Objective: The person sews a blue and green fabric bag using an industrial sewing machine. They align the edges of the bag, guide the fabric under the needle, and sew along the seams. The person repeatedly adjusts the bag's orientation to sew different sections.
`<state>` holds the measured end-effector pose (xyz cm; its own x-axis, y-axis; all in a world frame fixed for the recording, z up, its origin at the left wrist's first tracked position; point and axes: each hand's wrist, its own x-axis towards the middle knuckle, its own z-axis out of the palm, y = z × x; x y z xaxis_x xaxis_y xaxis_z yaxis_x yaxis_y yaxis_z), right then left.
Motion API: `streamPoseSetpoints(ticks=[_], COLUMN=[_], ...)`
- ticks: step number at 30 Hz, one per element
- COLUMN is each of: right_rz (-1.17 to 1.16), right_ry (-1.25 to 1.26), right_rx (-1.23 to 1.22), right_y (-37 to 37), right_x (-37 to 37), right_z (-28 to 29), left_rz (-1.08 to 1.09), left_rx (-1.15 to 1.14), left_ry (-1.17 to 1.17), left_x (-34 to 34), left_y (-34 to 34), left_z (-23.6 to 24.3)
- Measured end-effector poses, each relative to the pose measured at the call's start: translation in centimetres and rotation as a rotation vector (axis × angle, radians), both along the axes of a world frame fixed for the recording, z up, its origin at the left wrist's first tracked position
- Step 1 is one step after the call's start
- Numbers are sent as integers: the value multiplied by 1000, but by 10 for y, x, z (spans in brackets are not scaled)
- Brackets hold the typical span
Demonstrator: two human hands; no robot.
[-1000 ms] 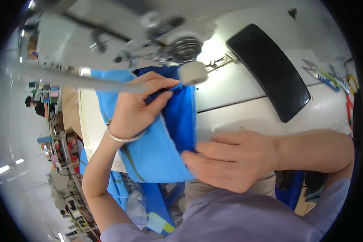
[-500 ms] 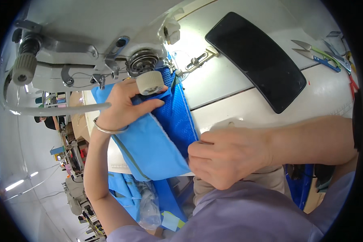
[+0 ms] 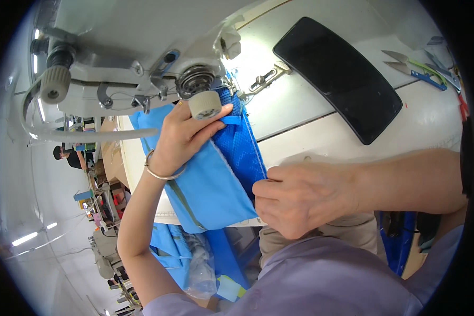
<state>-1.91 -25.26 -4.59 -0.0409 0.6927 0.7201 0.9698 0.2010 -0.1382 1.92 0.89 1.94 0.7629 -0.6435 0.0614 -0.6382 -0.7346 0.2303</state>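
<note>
A sewing machine [image 3: 137, 58] stands at the upper left, its presser foot over dark-blue textured fabric [image 3: 242, 152]. Light-blue fabric [image 3: 216, 192] with a pale raw edge lies beside it, a dark green strip running along its far-left part. My left hand [image 3: 181, 134], a bangle at its wrist, has thumb and fingers closed on a short blue fabric strip [image 3: 231, 120] just below the machine's white knob [image 3: 205, 105]. Some of its fingers are hidden behind that knob. Closer to me, my right hand [image 3: 300, 197] is closed on the fabric's right edge; its fingertips are hidden.
A black phone [image 3: 339, 79] lies on the white table [image 3: 295, 126] right of the needle area. Thread snips [image 3: 418, 73] and other tools are at the far right. More blue fabric [image 3: 168, 250] and clear plastic [image 3: 200, 268] hang below the edge. A person [image 3: 68, 156] is in the background.
My left thumb and fingers have come closer together, and the blue strip between them now shows more clearly. The whole view has shifted slightly. My right hand keeps its grip on the fabric edge.
</note>
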Motion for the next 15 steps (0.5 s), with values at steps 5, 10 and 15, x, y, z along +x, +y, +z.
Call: streamPoseSetpoints(ticks=[5,10,15], right_rz=[44,19,-2], right_ry=[4,-6,-12], right_rx=[-36,-15,7], right_y=[1,2,4], right_x=[-1,-2,-3], right_z=[-4,-4,-4], left_rz=[179,-155,-162], left_rx=[-107,78,154], left_ry=[-159,-633,-561], left_x=[-9,-11,-17], left_y=[2,-16,-19], left_z=[-10,-19,-9])
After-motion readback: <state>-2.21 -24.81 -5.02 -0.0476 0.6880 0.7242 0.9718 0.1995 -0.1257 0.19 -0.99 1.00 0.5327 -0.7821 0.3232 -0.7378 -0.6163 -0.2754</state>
